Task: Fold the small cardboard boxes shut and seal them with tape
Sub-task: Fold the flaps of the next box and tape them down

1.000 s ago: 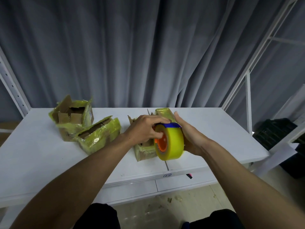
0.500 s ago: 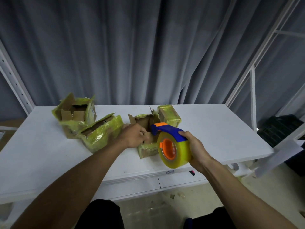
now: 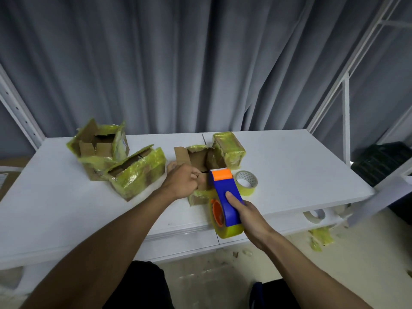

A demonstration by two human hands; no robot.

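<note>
Against the open yellow-taped brown cardboard box (image 3: 198, 158), pinching its near flap with left fingers (image 3: 195, 175), clasping the blue-and-orange plastic tape dispenser (image 3: 220, 186) with right fingers (image 3: 230, 196); could tape crooked by releasing early.

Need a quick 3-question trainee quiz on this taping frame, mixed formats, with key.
1. Multiple choice: which hand holds the blue-and-orange plastic tape dispenser? A) left B) right C) neither
2. True or false: the centre brown cardboard box, wrapped in yellow tape, is already folded shut.
3. Short answer: what lies on the white table just right of the dispenser's orange tip?
Key: 1 B, the right hand grips it. 2 False, its flaps stand open. 3 A loose round roll of tape.
</note>
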